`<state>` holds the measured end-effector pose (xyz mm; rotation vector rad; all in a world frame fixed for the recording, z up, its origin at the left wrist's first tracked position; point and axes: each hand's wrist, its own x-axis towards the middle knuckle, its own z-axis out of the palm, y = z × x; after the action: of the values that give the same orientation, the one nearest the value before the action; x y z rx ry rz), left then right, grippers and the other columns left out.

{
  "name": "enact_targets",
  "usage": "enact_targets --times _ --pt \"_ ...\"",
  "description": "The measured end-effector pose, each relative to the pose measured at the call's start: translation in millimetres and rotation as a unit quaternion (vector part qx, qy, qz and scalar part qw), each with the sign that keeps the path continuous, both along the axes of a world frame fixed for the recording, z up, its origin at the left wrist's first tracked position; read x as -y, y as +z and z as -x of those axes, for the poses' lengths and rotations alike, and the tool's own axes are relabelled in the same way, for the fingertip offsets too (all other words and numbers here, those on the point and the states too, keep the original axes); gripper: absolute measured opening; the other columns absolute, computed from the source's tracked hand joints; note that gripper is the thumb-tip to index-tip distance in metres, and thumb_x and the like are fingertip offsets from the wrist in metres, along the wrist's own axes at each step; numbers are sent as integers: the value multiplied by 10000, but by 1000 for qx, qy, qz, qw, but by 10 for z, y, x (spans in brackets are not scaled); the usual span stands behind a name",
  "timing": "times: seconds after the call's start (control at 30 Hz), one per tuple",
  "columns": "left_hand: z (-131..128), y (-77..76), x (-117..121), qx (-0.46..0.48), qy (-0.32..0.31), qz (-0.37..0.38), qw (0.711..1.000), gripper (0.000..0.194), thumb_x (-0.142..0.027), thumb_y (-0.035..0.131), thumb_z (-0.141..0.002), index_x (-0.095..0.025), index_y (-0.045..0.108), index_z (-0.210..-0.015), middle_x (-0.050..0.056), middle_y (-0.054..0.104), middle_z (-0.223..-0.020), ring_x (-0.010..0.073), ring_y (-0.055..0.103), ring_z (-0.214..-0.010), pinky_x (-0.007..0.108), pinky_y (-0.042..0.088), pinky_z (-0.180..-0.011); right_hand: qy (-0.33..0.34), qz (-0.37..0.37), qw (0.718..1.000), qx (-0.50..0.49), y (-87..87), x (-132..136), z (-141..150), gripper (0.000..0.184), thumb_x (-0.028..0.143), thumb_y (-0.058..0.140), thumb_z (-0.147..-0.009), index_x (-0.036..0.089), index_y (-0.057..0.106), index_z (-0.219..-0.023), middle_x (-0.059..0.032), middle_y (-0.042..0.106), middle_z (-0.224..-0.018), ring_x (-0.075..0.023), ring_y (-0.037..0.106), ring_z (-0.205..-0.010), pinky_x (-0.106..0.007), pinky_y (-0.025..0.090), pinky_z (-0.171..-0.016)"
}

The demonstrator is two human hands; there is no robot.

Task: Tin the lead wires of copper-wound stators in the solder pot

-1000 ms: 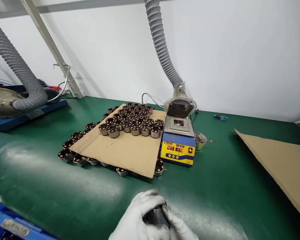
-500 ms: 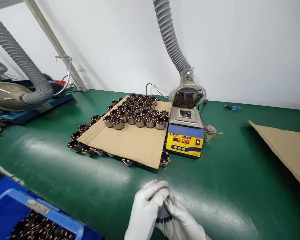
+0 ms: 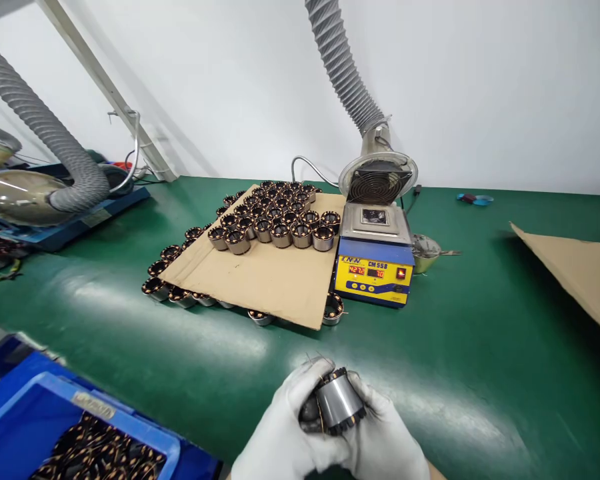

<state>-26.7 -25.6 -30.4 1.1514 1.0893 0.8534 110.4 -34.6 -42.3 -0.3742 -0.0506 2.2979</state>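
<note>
Both of my hands wear white gloves and meet at the bottom centre, above the green table's near side. Between them is a motor stator (image 3: 339,401), a grey metal ring with black toothed ends and thin copper wires sticking out. My left hand (image 3: 285,423) wraps its left side, with darkened glove fingertips against it. My right hand (image 3: 383,427) grips it from the right. Farther back, several similar stators (image 3: 281,235) stand in rows on a cardboard sheet (image 3: 260,280), and more stators (image 3: 156,288) show under the sheet's edges.
A yellow and blue solder pot (image 3: 375,277) stands right of the cardboard, under a fume hood (image 3: 379,177) with a grey hose (image 3: 347,73). A small pot with a handle (image 3: 425,253) is beside it. A blue bin (image 3: 45,393) of stators is lower left. More cardboard (image 3: 575,267) lies right.
My hands have turned the stator and shifted their fingers, so its metal side now shows. Earlier the gloves covered most of it. The view has moved slightly.
</note>
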Motion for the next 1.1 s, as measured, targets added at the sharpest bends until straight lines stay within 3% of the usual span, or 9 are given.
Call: enact_targets --times 0.17,0.27,0.37,0.5,0.6,0.73,0.87,0.93,1.1 --pt "-108 90 -108 8 109 45 993 45 -175 709 -553 -183 693 -594 8 684 -659 176 628 -673 237 508 -650 63 -50 997 4 -36 45 -51 457 483 612 -753 81 656 -968 -100 708 -876 -181 655 -779 -276 448 -712" --pt "-91 91 -209 109 206 61 971 125 -259 758 -566 -176 670 -538 -14 641 -539 121 581 -566 200 486 -597 69 -53 996 -3 -104 61 -67 479 493 597 -756 67 646 -971 -111 705 -855 -171 658 -707 -257 446 -634" --pt "-54 78 -225 221 264 52 937 280 -416 802 -564 -212 704 -728 -19 691 -636 124 639 -677 209 508 -737 65 -43 997 2 -129 63 -57 456 465 622 -744 96 632 -1011 -96 702 -869 -178 663 -698 -260 453 -611" --pt "-75 107 -121 80 166 139 973 354 -331 803 -535 -169 716 -838 43 730 -742 92 537 -393 192 431 -369 15 -74 994 74 -48 77 0 372 432 645 -755 144 626 -991 -73 688 -852 -190 655 -741 -278 464 -634" --pt "-53 103 -98 61 213 115 968 196 -268 784 -528 -143 706 -657 33 701 -607 123 577 -469 209 477 -471 -80 -114 963 231 -24 118 51 401 365 719 -707 216 587 -1056 -53 666 -928 -205 624 -815 -317 472 -699" --pt "85 47 -173 189 301 77 931 335 -382 795 -595 -185 685 -841 10 724 -718 144 659 -739 217 498 -744 -204 -213 812 504 -201 180 96 536 196 778 -583 267 575 -1074 -36 627 -1054 -227 578 -954 -329 441 -848" --pt "14 14 -163 180 166 81 966 550 -419 809 -579 -207 640 -1057 74 688 -1081 217 613 -1029 289 459 -905 -281 -372 627 624 -417 167 129 369 140 730 -589 270 580 -900 -34 622 -1007 -223 583 -941 -312 453 -820" --pt "-91 19 -147 156 141 118 970 440 -417 805 -574 -168 694 -919 78 730 -909 206 657 -876 270 498 -797 -296 -413 565 650 -445 141 143 327 147 724 -585 264 557 -842 -37 628 -961 -213 604 -867 -297 479 -747" --pt "-56 133 -229 278 276 100 915 305 -393 812 -562 -176 701 -745 5 701 -653 147 654 -654 244 518 -680 -307 -458 446 705 -383 105 159 241 202 657 -648 245 476 -800 -52 608 -897 -208 634 -776 -297 513 -625"
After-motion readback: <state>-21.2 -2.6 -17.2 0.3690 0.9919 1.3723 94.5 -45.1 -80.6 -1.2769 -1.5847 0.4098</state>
